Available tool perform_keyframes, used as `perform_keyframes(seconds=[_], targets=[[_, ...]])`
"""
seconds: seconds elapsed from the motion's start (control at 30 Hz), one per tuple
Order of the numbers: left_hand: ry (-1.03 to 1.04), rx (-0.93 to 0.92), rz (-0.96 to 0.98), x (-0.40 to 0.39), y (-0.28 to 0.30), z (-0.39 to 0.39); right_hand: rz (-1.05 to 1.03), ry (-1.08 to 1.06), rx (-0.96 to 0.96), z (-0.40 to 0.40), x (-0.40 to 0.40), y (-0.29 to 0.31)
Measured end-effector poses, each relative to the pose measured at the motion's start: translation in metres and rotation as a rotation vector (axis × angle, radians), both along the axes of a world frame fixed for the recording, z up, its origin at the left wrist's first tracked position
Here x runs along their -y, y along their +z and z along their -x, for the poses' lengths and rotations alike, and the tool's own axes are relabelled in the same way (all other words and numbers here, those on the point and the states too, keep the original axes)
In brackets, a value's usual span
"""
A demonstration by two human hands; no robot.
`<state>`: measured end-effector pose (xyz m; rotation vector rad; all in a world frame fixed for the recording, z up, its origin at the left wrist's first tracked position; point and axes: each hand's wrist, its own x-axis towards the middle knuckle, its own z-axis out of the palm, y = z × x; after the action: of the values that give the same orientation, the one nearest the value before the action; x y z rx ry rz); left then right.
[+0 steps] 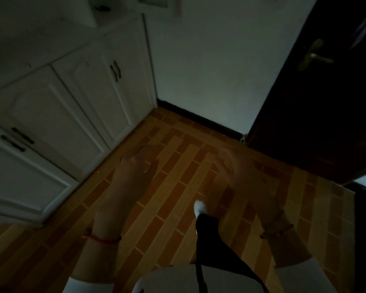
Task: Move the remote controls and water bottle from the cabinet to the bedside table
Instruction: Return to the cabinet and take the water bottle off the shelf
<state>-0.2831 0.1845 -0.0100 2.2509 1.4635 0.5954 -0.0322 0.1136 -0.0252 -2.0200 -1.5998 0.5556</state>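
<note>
The view is dim and blurred. A white cabinet (57, 102) with panelled doors and dark handles runs along the left side. My left hand (135, 168) is held out over the floor in front of it, fingers relaxed and holding nothing. Over the floor to the right, my right hand (235, 166) is also stretched forward, fingers loose and holding nothing. Neither hand touches the cabinet. A small dark object (103, 8) lies on the cabinet top at the upper left, too blurred to identify. No water bottle or bedside table is in view.
A white wall (209, 60) fills the middle back, with a dark skirting along its foot. A dark wooden door (325, 102) with a brass handle stands open at the right. The floor (178, 166) is orange brick-pattern tile. My foot in a white shoe (199, 207) shows below the hands.
</note>
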Motion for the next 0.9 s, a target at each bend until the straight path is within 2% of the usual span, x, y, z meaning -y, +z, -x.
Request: perform_keyframes(seconds=[0.2, 0.53, 0.9], targets=[[0.072, -0.006, -0.022, -0.107, -0.005, -0.028, -0.018, 0.07, -0.046, -0.037, -0.134, -0.001], [0.283, 0.002, -0.121, -0.298, 0.027, -0.079, -0.162, 0.257, -0.058, -0.088, -0.38, 0.041], [0.355, 0.017, -0.1, -0.47, 0.01, -0.101, -0.164, 0.379, -0.107, -0.096, -0.577, 0.019]])
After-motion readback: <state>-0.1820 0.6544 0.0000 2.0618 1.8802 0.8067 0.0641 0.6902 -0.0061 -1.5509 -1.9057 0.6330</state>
